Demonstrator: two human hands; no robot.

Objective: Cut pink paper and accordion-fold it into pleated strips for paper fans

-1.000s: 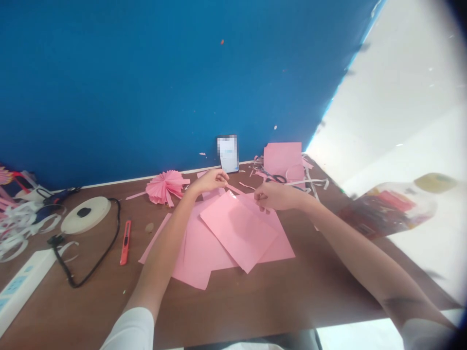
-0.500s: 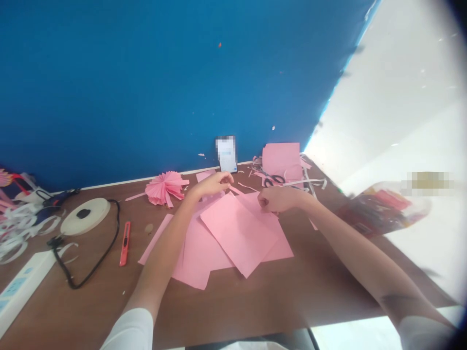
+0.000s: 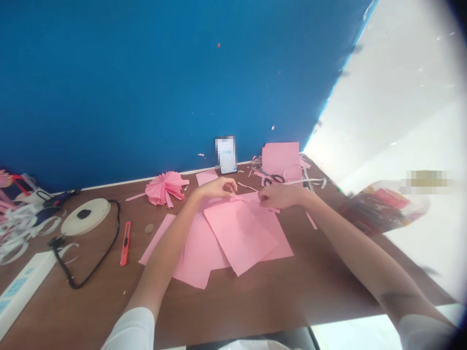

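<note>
Pink sheet, far corner bent, atop other sheets.

No readable text or labels anywhere

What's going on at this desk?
A person's left hand and right hand are at the far edge of the top pink sheet, with a narrow pink band between them; whether it's a fold or a loose strip is unclear. More sheets lie underneath. A pleated paper piece sits to the left, and scissors lie beyond the right hand.
</note>
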